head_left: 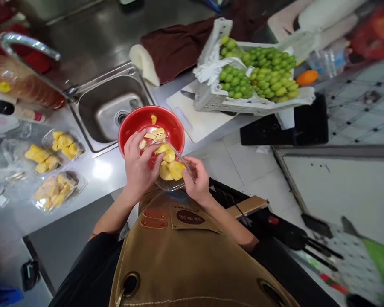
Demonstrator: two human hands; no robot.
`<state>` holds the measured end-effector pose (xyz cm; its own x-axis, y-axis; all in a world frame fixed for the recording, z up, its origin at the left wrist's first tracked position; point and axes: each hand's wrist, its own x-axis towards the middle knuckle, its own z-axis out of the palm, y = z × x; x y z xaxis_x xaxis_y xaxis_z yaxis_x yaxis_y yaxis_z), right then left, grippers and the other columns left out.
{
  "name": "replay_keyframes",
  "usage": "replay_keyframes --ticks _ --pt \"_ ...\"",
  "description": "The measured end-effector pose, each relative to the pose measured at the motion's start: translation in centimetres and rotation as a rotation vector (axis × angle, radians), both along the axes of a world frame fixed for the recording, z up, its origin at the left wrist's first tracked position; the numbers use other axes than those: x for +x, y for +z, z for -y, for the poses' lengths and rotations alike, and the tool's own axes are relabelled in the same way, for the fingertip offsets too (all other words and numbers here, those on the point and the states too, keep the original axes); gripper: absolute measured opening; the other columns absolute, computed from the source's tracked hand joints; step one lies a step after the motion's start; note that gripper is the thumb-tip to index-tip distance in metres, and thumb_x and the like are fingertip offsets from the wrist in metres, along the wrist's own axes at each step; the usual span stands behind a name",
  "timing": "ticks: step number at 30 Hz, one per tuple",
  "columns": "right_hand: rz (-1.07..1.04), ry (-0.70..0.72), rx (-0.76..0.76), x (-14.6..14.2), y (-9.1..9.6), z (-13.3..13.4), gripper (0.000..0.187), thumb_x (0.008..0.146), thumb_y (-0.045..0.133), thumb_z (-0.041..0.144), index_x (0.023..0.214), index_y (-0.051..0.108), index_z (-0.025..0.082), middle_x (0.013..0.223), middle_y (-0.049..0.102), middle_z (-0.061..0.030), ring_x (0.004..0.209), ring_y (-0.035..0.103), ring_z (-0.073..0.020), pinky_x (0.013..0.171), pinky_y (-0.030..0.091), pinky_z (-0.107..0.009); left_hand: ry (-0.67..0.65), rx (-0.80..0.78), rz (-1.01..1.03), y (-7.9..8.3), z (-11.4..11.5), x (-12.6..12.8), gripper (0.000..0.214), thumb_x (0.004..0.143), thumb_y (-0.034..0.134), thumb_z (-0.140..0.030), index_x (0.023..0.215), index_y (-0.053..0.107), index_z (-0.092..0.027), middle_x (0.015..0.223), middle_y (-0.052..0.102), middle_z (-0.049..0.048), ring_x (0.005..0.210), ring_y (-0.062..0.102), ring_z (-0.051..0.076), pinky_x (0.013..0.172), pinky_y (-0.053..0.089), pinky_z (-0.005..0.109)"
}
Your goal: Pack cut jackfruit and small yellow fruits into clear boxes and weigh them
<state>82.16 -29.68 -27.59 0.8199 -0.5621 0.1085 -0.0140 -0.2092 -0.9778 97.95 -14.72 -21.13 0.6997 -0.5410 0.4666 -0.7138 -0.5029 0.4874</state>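
Note:
My right hand (pixel 196 179) grips the right edge of a clear plastic container (pixel 169 186), its thumb near the fruit. Inside lie several yellow fruit pieces (pixel 170 168) that look like jackfruit. My left hand (pixel 139 164) is curved over the container's left side, thumb and index finger at its rim; whether a piece of fruit is between them is hidden. Just beyond, and partly under the container, a red bowl (pixel 176 123) holds more yellow pieces (pixel 159 133). It stands at the counter's edge, beside the sink.
A steel sink (pixel 107 111) with a faucet (pixel 32 40) lies behind the bowl. Packed fruit trays (pixel 56 189) stand left. To the right are a white cutting board (pixel 195 123) and a white crate (pixel 211 96) of green grapes (pixel 259 72). A brown cloth (pixel 173 51) lies behind.

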Motion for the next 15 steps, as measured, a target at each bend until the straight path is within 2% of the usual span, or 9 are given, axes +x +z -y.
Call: replay_keyframes --ticks 5,7,11,15 --pt "0.046 -0.276 -0.149 -4.1 0.5 3.2 0.030 0.109 0.061 0.035 0.137 0.071 0.030 0.124 0.080 -0.0107 0.108 0.080 -0.0274 0.083 0.071 -0.041 -0.263 0.084 -0.012 0.7 8.1 -1.0 0.014 0.105 0.072 -0.029 0.116 0.078 -0.024 0.153 0.065 0.0141 0.143 0.059 0.036 0.120 0.050 0.064" --pt "0.060 -0.381 -0.148 -6.0 0.7 5.1 0.029 0.109 0.060 0.037 0.134 0.073 0.029 0.123 0.080 -0.0109 0.107 0.079 -0.0276 0.082 0.070 -0.042 -0.365 0.130 -0.024 0.9 11.8 -2.2 0.016 0.106 0.071 -0.033 0.115 0.080 -0.023 0.151 0.066 0.0155 0.139 0.061 0.036 0.118 0.051 0.062" --pt "0.029 -0.520 0.046 -10.5 0.0 10.4 0.034 0.108 0.062 0.047 0.132 0.073 0.026 0.123 0.082 -0.0113 0.107 0.081 -0.0280 0.087 0.070 -0.044 -0.494 0.148 0.006 1.4 19.7 -6.2 0.022 0.106 0.070 -0.037 0.120 0.079 -0.022 0.149 0.067 0.0161 0.137 0.061 0.036 0.118 0.051 0.060" --pt "0.099 -0.623 0.181 -15.7 -0.7 17.6 0.037 0.106 0.064 0.055 0.129 0.073 0.027 0.123 0.083 -0.0099 0.108 0.080 -0.0278 0.091 0.069 -0.045 -0.579 0.156 0.043 2.1 28.7 -12.5 0.030 0.102 0.077 -0.043 0.125 0.077 -0.025 0.154 0.064 0.0149 0.144 0.055 0.038 0.124 0.046 0.064"
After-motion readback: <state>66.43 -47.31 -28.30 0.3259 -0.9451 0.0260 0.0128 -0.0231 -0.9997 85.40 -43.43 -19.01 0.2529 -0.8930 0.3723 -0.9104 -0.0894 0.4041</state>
